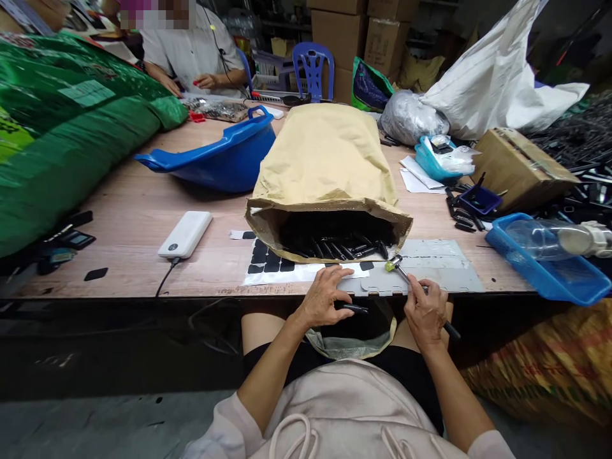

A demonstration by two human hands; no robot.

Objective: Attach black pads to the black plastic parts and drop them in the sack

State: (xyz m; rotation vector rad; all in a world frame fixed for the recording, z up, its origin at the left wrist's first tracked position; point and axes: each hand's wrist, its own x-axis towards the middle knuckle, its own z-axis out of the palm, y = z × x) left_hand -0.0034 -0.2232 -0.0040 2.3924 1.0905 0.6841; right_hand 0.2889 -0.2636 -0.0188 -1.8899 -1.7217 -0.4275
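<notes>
My right hand (426, 310) is closed around a small hammer (401, 273) with a metal shaft, a yellowish-tipped head and a dark handle end showing below the hand. Its head is over the grey plate (430, 266) at the table edge. My left hand (325, 298) has a slim black plastic piece (354, 308) between thumb and finger, the other fingers stretched forward. Below it, an open sack (351, 349) sits between my thighs. In front of me a large tan paper sack (329, 150) lies with its mouth towards me, showing many black pieces (342, 247) inside.
A sheet of black stickers (268, 260) and a white power bank (185, 234) lie left. Behind them is a blue basin (220, 156), beside a green sack (81, 153). On the right are a blue tray (549, 271) and a cardboard box (519, 169). A person (191, 51) sits opposite.
</notes>
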